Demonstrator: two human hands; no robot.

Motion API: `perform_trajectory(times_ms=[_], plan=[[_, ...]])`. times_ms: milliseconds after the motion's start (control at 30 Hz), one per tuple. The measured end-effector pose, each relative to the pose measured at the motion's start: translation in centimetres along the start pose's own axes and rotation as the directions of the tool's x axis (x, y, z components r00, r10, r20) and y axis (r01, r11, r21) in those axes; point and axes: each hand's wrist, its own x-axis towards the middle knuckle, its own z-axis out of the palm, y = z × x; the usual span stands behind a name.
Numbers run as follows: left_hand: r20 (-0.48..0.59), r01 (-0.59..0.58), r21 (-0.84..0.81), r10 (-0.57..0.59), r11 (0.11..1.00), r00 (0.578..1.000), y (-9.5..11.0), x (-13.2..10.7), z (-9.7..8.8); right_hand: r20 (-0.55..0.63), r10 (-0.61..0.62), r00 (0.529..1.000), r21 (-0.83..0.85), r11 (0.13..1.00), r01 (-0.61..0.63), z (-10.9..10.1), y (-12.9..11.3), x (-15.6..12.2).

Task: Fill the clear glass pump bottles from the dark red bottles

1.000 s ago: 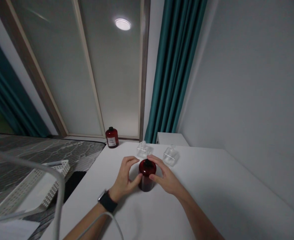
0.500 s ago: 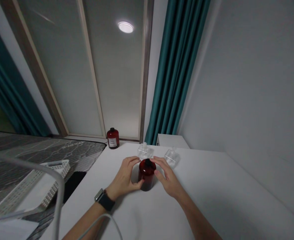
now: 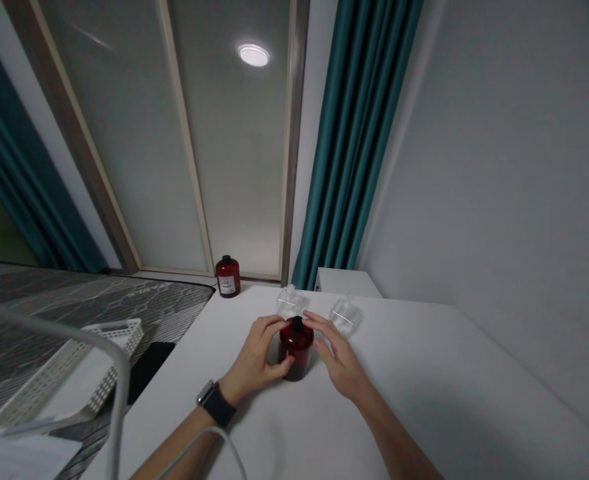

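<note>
A dark red bottle (image 3: 297,347) with a black cap stands upright on the white table (image 3: 364,413). My left hand (image 3: 260,353), with a watch on its wrist, curls round the bottle's left side, thumb across the front and fingers near the shoulder. On the other side, my right hand (image 3: 338,357) has its fingers stretched toward the black cap (image 3: 297,323). Its thumb is apart from the fingers, close to the bottle's right side. Just behind my hands are two clear bottles, one clear bottle (image 3: 289,302) on the left and another clear bottle (image 3: 344,315) on the right.
A second red bottle (image 3: 228,277) with a white label stands at the table's far left corner. A white perforated basket (image 3: 39,393) is low on the left. A grey curved tube (image 3: 119,393) and a thin cable (image 3: 214,430) cross the foreground. The wall is at right.
The left fingers have shifted slightly right, nearer the cap. The right thumb has drawn a little away from the bottle. The bottle still stands in place; the view has shifted slightly.
</note>
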Motion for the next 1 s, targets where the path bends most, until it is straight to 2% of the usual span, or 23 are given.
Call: perform_trajectory(times_ms=[233,300,400,500,567,667,800,900,1000], plan=[[0.026,-0.027,-0.015,0.028,1.0,0.999,0.2,0.2,-0.3,-0.04,-0.061,0.997,-0.076,0.995,0.058,0.2,-0.1,0.4],[0.044,-0.042,-0.014,0.043,0.999,0.998,0.5,0.3,-0.6,-0.021,-0.074,0.997,-0.111,0.991,0.072,-0.2,-0.3,1.0],[0.066,-0.064,-0.026,0.066,0.998,0.996,0.7,0.6,-1.3,0.121,-0.023,0.992,-0.165,0.985,0.043,-1.3,-0.9,2.6],[0.085,-0.059,-0.036,0.062,0.998,0.994,0.4,1.3,-2.3,0.326,0.009,0.945,-0.214,0.975,0.065,-2.6,-2.1,4.4],[0.075,-0.019,-0.025,0.021,0.999,0.997,-0.1,1.9,-3.0,0.436,0.038,0.899,-0.244,0.967,0.078,-3.1,-3.0,5.5],[0.06,0.048,0.026,-0.05,0.998,0.997,-1.1,2.7,-4.0,0.495,0.045,0.867,-0.249,0.964,0.092,-3.2,-4.2,6.5],[0.078,0.107,0.083,-0.114,0.991,0.99,-3.1,2.6,-4.8,0.487,0.001,0.874,-0.217,0.969,0.12,-2.0,-4.7,6.9],[0.031,0.186,0.07,-0.189,0.98,0.982,-4.7,1.6,-5.1,0.474,-0.049,0.879,-0.192,0.969,0.158,-1.1,-4.4,7.2],[-0.018,0.257,0.077,-0.256,0.963,0.966,-6.0,0.5,-5.4,0.474,-0.049,0.879,-0.184,0.971,0.153,-0.5,-3.9,7.6]])
